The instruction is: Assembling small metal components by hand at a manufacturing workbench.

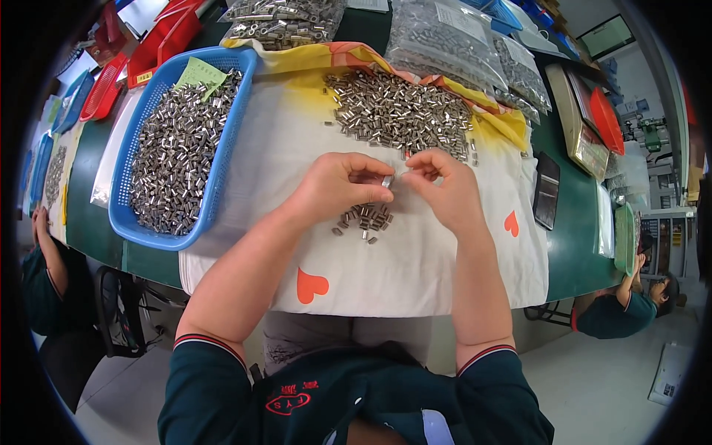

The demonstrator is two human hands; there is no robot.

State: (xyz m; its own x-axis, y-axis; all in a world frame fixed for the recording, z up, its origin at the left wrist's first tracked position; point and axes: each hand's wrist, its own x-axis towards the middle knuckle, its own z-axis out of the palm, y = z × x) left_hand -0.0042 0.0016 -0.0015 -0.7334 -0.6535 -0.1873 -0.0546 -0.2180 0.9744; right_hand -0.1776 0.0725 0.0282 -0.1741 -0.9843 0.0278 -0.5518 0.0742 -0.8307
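Note:
Between the thumb and fingertips of my left hand (pixel 335 185) is a small silver metal sleeve (pixel 387 181). Close beside it, my right hand (pixel 449 191) has its thumb and forefinger pinched together; whatever they hold is too small to make out. A small heap of metal sleeves (pixel 366 217) lies just below my left fingertips on a white cloth (pixel 386 274) with orange hearts. Beyond both hands spreads a larger pile of similar sleeves (pixel 400 111), up against the cloth's yellow folded edge.
To the left, a blue plastic basket (pixel 225 159) is full of metal sleeves, with a green paper slip (pixel 199 74) on top. Clear bags of parts (pixel 445 44) stand at the back. A black phone-like object (pixel 546 190) lies right. Other people sit at both sides.

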